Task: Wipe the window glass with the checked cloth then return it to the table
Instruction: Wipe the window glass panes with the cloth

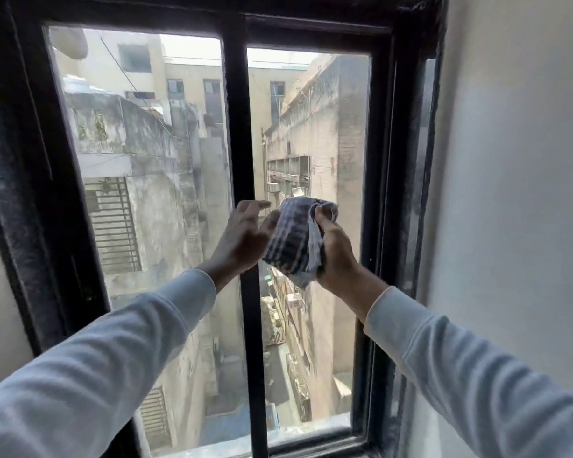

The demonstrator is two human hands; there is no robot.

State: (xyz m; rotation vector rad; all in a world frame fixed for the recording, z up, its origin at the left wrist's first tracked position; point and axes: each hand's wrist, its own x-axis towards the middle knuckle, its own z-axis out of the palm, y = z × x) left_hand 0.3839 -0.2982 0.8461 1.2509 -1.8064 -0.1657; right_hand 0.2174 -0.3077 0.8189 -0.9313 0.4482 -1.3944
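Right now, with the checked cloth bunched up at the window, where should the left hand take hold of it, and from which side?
Take the checked cloth on its broad left face, coming in from the left. The right hand already pinches its right edge, while the left hand sits open beside that exposed face. The wad hangs down loose, so probably cup it low, fingers spread behind it.

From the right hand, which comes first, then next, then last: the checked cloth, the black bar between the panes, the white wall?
1. checked cloth, gripped in the right hand.
2. black bar, just left, behind the cloth.
3. white wall, far right.
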